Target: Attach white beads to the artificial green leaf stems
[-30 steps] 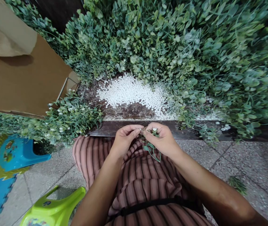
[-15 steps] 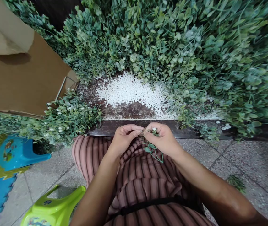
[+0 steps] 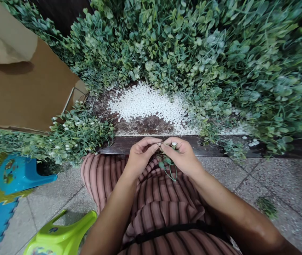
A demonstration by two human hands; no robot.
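My right hand (image 3: 183, 156) is closed around a small green artificial sprig (image 3: 168, 168), whose stems hang below the fingers over my striped lap. A small white bud (image 3: 174, 144) shows at its top. My left hand (image 3: 141, 155) pinches at the sprig's tip, fingertips meeting those of the right hand. Both hands sit just in front of a dark wooden board's edge (image 3: 129, 143). A heap of loose white buds (image 3: 148, 104) lies on that board beyond the hands.
Heaps of green artificial foliage (image 3: 193, 49) ring the board; a smaller pile with white buds (image 3: 79, 132) lies left. A cardboard box (image 3: 26, 88) stands far left. A blue stool (image 3: 20, 173) and a green stool (image 3: 57, 235) sit on the stone floor.
The hanging stems of the sprig have shifted slightly left and up under my right hand. Both hands stay pinched together at the same spot.
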